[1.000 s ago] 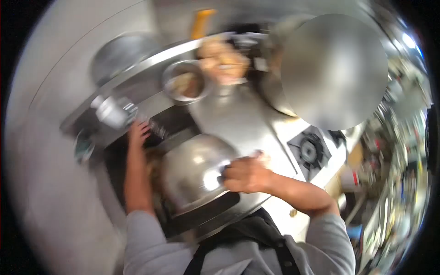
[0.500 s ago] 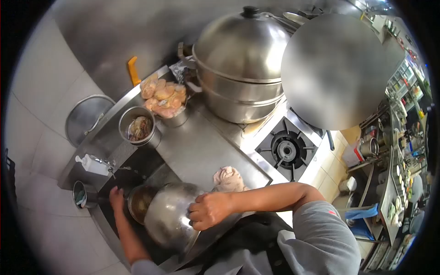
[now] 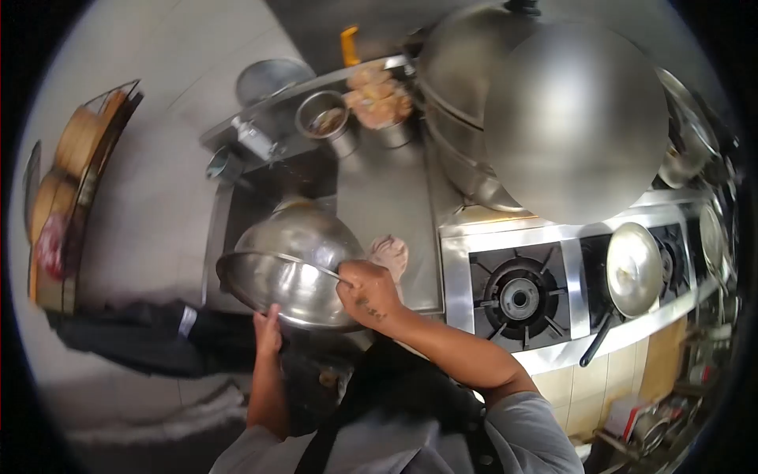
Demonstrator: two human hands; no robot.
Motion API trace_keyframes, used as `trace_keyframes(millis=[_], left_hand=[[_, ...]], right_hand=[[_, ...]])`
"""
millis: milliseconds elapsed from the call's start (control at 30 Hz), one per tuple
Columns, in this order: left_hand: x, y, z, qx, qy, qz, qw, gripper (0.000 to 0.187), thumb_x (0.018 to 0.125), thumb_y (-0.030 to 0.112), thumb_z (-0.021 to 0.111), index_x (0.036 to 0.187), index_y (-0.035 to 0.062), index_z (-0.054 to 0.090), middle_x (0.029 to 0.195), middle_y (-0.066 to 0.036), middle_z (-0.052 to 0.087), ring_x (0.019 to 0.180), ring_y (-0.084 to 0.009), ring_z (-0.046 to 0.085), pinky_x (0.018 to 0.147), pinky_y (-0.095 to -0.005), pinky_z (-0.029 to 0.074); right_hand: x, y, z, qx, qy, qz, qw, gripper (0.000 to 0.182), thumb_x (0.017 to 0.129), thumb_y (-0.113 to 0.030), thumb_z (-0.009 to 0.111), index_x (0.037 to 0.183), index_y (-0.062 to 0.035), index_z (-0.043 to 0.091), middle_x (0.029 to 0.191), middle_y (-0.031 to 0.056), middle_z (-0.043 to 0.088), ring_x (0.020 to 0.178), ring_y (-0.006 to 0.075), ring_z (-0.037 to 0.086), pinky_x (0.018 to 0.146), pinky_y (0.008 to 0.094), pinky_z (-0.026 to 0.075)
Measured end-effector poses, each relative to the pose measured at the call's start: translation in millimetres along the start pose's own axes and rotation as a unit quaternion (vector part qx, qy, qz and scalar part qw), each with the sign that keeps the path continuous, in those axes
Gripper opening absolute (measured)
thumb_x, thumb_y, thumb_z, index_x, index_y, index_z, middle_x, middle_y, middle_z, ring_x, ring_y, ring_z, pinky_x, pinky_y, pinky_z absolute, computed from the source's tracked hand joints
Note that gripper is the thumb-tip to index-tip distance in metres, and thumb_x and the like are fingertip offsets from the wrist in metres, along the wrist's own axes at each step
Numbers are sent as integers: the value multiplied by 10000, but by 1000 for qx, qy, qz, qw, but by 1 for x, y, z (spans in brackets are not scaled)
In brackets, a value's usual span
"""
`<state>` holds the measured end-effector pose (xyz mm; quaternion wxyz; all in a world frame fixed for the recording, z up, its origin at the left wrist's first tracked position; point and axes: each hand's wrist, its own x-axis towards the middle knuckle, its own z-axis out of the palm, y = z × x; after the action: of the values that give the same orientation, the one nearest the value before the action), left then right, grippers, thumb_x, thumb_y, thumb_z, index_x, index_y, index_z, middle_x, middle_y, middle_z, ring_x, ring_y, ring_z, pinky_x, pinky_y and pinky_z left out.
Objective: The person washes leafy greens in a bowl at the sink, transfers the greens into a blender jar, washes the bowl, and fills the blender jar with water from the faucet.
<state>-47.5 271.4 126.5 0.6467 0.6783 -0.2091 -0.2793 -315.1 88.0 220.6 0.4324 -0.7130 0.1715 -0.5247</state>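
Observation:
A large metal bowl (image 3: 286, 294) is tilted over the sink, its opening facing my body. My right hand (image 3: 369, 294) is closed around the bowl's right rim. At the near rim is my left hand (image 3: 268, 333), its thumb against the metal and its other fingers largely hidden. Just right of the bowl, a crumpled pale cloth (image 3: 390, 254) lies on the steel counter (image 3: 387, 189). Behind the bowl, part of another round vessel (image 3: 294, 204) shows in the sink.
Raw chicken pieces (image 3: 377, 96) are heaped in a metal container beside a metal pot (image 3: 324, 114). A large steamer (image 3: 454, 103) stands at the back. To the right are a gas burner (image 3: 519, 299) and a frying pan (image 3: 634, 270). Bamboo steamers (image 3: 79, 142) sit at the far left.
The bowl has turned so its opening shows toward my body. My left hand has moved from the far side of the sink to the bowl's near rim. The view has swung.

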Motion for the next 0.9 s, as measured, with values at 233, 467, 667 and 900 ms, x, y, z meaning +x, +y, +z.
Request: trace_keyframes(millis=[233, 467, 667, 900], left_hand=[[-113, -3, -63, 8, 190, -61, 980, 301, 715, -41, 626, 1006, -76, 556, 906, -145, 627, 788, -281, 636, 714, -401, 525], [-164, -7, -155, 326, 197, -331, 863, 255, 676, 13, 610, 899, -110, 610, 811, -182, 638, 693, -281, 652, 571, -390, 521], [-178, -126, -158, 451, 149, -340, 812, 271, 679, 73, 631, 860, -128, 623, 751, -196, 662, 652, -247, 672, 522, -377, 520], [-180, -175, -55, 261, 221, -426, 837, 251, 754, 44, 615, 900, -158, 584, 809, -281, 636, 621, -398, 661, 472, -466, 572]], right_hand=[[-47, -13, 27, 151, -183, 190, 953, 234, 836, -150, 604, 724, -16, 447, 576, 140, 421, 489, 240, 407, 505, 363, 364], [-135, 44, 21, 4, -446, 195, 874, 347, 848, -380, 622, 997, -67, 599, 843, 161, 650, 794, 350, 628, 701, 420, 484], [-195, 47, 7, -111, -581, 191, 783, 367, 808, -287, 669, 1071, -56, 560, 948, 168, 627, 954, 358, 598, 819, 446, 474], [-273, 72, 43, -180, -626, 186, 736, 688, 721, -195, 757, 1294, -64, 398, 1288, 218, 415, 1085, 392, 529, 873, 451, 465]])
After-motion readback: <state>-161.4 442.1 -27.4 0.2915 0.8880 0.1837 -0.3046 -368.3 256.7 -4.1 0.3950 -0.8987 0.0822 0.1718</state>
